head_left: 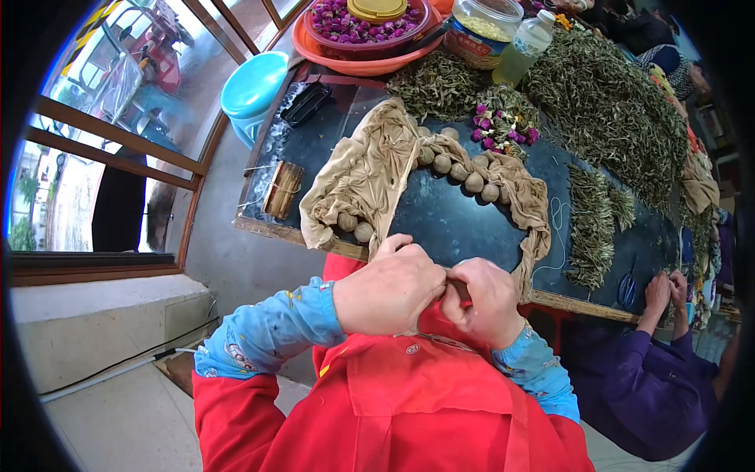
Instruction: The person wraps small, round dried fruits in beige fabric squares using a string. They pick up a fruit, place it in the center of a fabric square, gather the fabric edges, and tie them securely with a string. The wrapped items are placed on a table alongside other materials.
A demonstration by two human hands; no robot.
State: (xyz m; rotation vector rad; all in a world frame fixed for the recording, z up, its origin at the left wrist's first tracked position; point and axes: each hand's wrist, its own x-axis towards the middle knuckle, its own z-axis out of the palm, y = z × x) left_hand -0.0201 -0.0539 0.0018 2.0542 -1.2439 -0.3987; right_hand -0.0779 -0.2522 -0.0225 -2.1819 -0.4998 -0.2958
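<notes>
My left hand point(393, 289) and my right hand point(486, 299) meet in front of my body at the table's near edge. The fingers of both are curled and closed. A small brownish bit shows between them, but the hands mostly hide it and I cannot make out what it is. Just beyond them lies a long beige cloth point(381, 157), crumpled on the left and curving round to the right. Several round brown balls point(473, 182) sit in a row along its curve, partly wrapped. Two more brown balls point(362, 231) rest at its left end.
On the dark table point(448, 228) are a tied wood bundle point(283, 189), a black case point(307, 104), heaps of dried leaves point(605, 102), purple blossoms point(487, 130), a basin point(314, 51), a jar point(476, 35) and a bottle point(525, 47). Another person's hands point(659, 293) are at right, near scissors point(627, 289).
</notes>
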